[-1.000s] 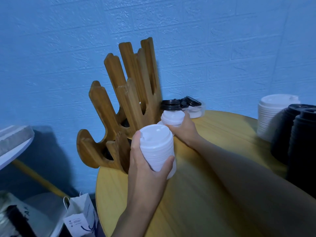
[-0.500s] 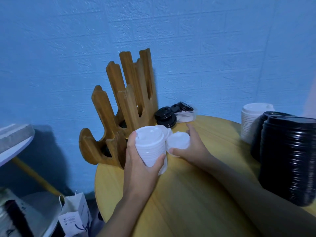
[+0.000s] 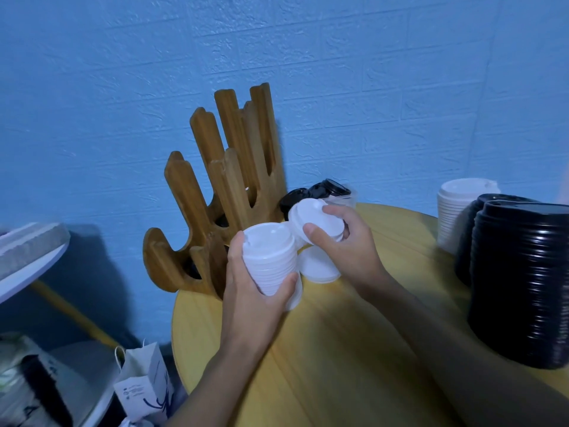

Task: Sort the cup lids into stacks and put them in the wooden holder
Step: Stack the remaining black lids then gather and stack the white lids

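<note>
Wooden holder (image 3: 215, 192) stands upright at the table's (image 3: 338, 365) far left edge. Near it, left hand (image 3: 255, 303) grips a tall white lid stack (image 3: 271, 260), fingers wrapped round its side, clear of the table. Just right, right hand (image 3: 348, 254) pinches a smaller white lid stack (image 3: 311, 217), tilted. Loose white lids (image 3: 317, 268) lie flat beneath it. Small black lids (image 3: 292, 200) sit behind. Right side: standing white stack (image 3: 455, 217), then large black lid stacks (image 3: 520, 288)

Café-like corner, tall black lid stacks (image 3: 520, 288), wooden holder (image 3: 234, 180), round table (image 3: 338, 349), blue brick-patterned wall (image 3: 369, 72)
</note>
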